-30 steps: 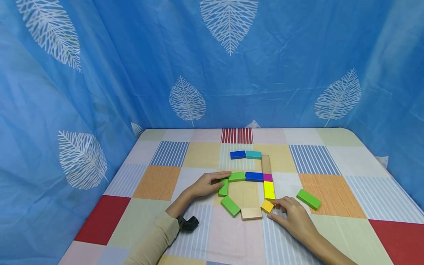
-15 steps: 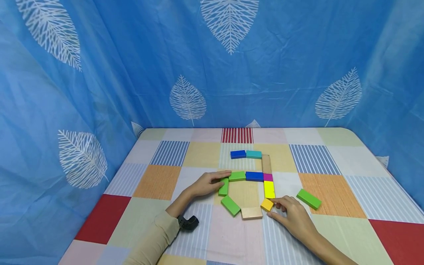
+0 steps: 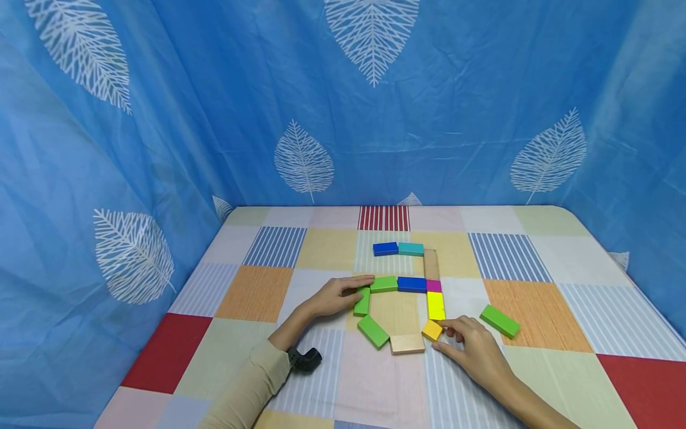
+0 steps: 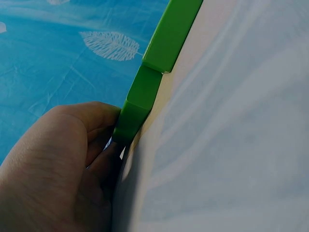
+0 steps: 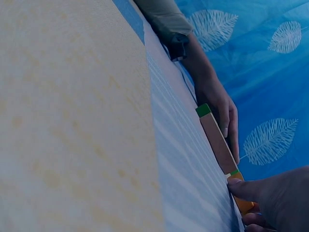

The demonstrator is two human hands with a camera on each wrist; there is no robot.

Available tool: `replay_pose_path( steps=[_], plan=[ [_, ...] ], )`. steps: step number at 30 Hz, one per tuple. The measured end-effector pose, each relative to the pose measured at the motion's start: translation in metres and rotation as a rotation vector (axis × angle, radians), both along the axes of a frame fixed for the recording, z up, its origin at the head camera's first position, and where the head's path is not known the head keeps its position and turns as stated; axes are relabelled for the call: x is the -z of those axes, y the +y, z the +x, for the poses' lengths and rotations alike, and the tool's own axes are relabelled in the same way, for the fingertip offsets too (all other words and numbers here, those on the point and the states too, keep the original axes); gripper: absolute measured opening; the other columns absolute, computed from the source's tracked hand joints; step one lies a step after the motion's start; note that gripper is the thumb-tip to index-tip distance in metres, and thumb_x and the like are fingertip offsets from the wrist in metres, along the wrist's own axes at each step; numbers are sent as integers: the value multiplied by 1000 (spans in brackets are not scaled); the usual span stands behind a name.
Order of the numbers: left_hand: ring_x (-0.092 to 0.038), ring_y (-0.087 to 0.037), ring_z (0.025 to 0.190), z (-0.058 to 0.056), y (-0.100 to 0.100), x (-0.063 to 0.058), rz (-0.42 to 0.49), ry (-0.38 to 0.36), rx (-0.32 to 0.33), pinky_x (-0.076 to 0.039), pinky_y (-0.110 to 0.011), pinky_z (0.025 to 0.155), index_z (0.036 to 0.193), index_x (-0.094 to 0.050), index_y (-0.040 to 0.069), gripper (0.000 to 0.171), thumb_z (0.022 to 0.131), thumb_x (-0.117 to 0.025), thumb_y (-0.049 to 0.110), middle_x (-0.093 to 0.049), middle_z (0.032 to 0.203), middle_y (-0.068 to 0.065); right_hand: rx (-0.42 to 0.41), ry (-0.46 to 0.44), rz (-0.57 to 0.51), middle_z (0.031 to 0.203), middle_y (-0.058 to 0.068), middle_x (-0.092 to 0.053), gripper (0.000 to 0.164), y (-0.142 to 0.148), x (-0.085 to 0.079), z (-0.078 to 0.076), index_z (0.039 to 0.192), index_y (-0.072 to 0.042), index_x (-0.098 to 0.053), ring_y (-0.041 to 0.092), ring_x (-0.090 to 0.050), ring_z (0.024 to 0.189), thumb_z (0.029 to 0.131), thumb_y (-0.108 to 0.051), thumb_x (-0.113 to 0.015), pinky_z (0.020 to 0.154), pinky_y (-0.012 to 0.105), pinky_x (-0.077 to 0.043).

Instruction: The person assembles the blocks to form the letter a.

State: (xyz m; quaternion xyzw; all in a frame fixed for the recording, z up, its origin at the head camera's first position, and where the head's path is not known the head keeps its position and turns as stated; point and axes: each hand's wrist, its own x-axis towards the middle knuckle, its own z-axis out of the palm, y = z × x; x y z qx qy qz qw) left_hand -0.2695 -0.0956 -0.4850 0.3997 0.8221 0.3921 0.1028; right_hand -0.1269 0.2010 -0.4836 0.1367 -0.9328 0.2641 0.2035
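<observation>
Wooden blocks lie in a ring on the patchwork cloth in the head view. At the ring's left side, my left hand (image 3: 337, 296) holds a green block (image 3: 362, 302) between thumb and fingers, one finger reaching to the end of another green block (image 3: 384, 284). In the left wrist view, the held green block (image 4: 133, 108) stands beside my thumb. My right hand (image 3: 474, 348) pinches a small orange block (image 3: 432, 330) at the ring's lower right, just below a yellow block (image 3: 436, 305). The thumb on the orange block (image 5: 245, 205) also shows in the right wrist view.
A slanted green block (image 3: 373, 332) and a plain wooden block (image 3: 407, 344) form the ring's near side. Blue (image 3: 411, 285) and magenta (image 3: 433, 286) blocks run along the far side. Above stand plain (image 3: 431, 264), teal (image 3: 410, 249) and blue blocks. A loose green block (image 3: 500, 321) lies right.
</observation>
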Motion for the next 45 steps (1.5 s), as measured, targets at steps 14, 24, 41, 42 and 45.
replay_pose_path(
  steps=[14,24,41,42,45],
  plan=[
    [-33,-9,130,-2,0,-1,-4,10,10,-29,-28,105,137,-47,13,42,95,-51,15,-41,141,6,-7,12,2,73,-13,-51,37,0,-1,0,94,-9,-71,3,-42,65,62,-23,-85,52,19,-40],
    [-33,-8,130,-2,0,-2,-1,14,12,-29,-28,105,136,-47,11,42,95,-51,14,-41,141,3,5,-1,9,73,-13,-51,38,1,-4,1,95,-10,-72,3,-42,65,63,-25,-85,53,19,-40],
    [-35,-13,130,-1,0,-1,16,43,28,-31,-30,104,137,-47,10,42,95,-50,17,-41,141,2,-387,139,-96,103,-3,-61,51,-11,-17,-11,115,-10,-64,10,-52,92,68,-24,-82,80,12,-40],
    [-35,-13,130,0,0,-1,17,48,29,-32,-31,104,136,-46,9,42,95,-50,17,-41,141,1,-421,123,-93,107,-3,-60,52,-13,-16,-13,116,-10,-64,11,-52,94,70,-25,-81,82,13,-41],
    [-35,-15,130,1,-1,-3,18,50,29,-32,-33,104,136,-47,8,42,95,-50,16,-42,141,-1,-495,71,-72,113,-4,-59,54,-17,-13,-17,120,-11,-61,12,-53,100,72,-29,-79,86,22,-45]
  ],
)
